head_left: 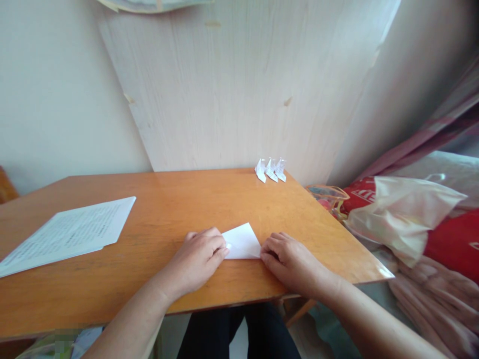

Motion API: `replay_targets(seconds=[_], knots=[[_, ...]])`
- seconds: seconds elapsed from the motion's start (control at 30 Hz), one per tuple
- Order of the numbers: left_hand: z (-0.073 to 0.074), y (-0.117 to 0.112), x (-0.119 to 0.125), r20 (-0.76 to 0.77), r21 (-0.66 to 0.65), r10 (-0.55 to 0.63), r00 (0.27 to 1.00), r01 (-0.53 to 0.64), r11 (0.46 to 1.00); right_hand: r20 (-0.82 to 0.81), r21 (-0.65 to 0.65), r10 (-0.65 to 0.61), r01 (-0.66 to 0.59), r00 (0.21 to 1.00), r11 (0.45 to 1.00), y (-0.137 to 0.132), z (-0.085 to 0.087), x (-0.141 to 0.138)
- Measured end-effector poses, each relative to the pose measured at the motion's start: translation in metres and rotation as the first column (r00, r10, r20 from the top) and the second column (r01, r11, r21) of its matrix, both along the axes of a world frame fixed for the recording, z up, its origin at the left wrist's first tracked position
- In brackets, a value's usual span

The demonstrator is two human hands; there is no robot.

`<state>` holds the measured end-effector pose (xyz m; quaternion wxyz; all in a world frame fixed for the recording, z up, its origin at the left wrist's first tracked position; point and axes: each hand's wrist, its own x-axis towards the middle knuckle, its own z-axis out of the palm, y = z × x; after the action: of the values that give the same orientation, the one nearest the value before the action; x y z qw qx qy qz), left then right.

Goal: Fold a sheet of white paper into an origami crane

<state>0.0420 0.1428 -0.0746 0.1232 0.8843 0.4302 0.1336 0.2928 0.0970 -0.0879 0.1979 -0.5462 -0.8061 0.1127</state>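
A folded white sheet of paper [242, 242] lies flat on the orange wooden table [179, 209] near its front edge. My left hand [196, 259] rests on the paper's left corner, fingers curled and pressing it down. On the right, my right hand [290, 259] pinches the paper's right corner against the table, fingertips together. At the table's far edge stand three small folded white paper figures [270, 170], side by side against the wall panel.
A stack of printed sheets [71, 232] lies at the table's left. A light wooden panel [243, 85] leans behind the table. Right of the table are plastic bags [396, 209] and pink fabric [437, 299]. My dark-clothed legs [235, 334] show below the table edge.
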Motion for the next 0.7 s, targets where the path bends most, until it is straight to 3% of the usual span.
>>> replay_targets(seconds=[0.47,0.7], knots=[[0.0008,-0.0011,0.0024,-0.04,0.011,0.024,0.999,-0.023,1.0,0.069,0.0,-0.076,0.077,0.995,0.997,0.0038,-0.0013,-0.0039],[-0.002,-0.0014,0.0032,0.02,-0.012,0.008,1.0,-0.008,1.0,0.09,-0.001,-0.108,0.109,0.99,0.994,0.0047,-0.0005,-0.0075]])
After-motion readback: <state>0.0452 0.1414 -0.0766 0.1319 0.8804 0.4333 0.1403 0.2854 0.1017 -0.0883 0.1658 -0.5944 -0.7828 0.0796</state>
